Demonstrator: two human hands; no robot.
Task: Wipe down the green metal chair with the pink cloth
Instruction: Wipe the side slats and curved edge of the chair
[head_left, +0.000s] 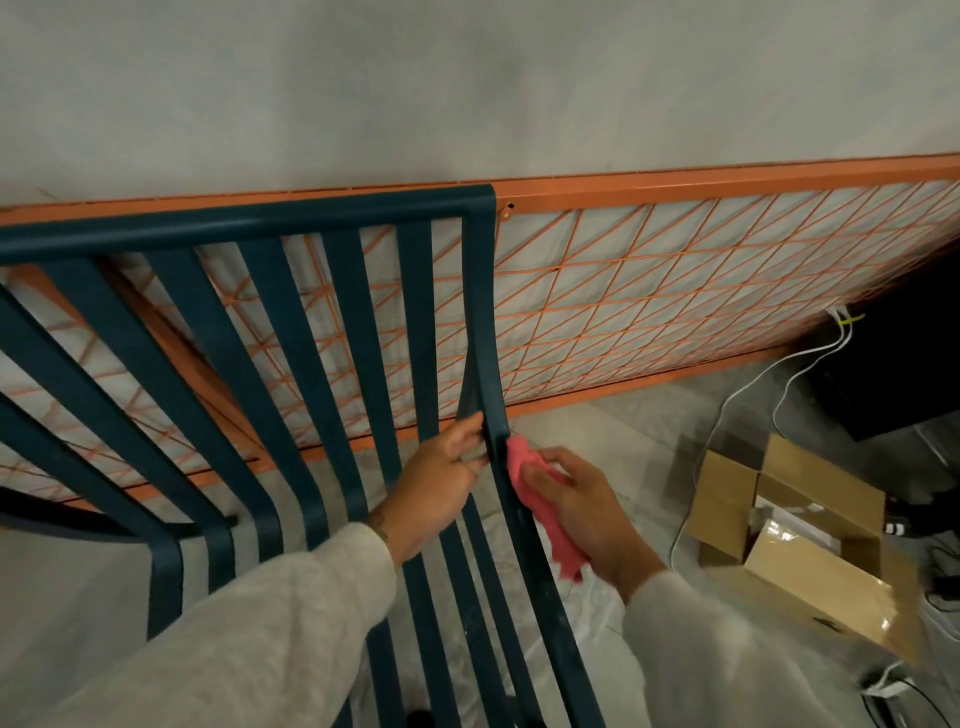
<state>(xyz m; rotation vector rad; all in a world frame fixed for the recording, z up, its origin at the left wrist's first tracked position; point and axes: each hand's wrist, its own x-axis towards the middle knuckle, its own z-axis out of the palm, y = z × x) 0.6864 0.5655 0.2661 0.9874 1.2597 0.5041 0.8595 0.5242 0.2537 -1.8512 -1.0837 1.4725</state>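
Observation:
The dark green metal chair (291, 332) fills the left and middle of the view, its slatted back and seat curving toward me. My left hand (441, 473) reaches through the slats and grips the right side rail where back meets seat. The pink cloth (540, 506) is pressed against the outer side of that same rail, held by my right hand (582, 512). Part of the cloth hangs below my palm.
An orange wire-grid frame (675, 306) leans against the grey wall behind the chair. An open cardboard box (789, 545) sits on the floor at the right, with white cables (779, 379) and a black object (904, 364) beyond it. Clear plastic sheeting (587, 618) lies under the chair.

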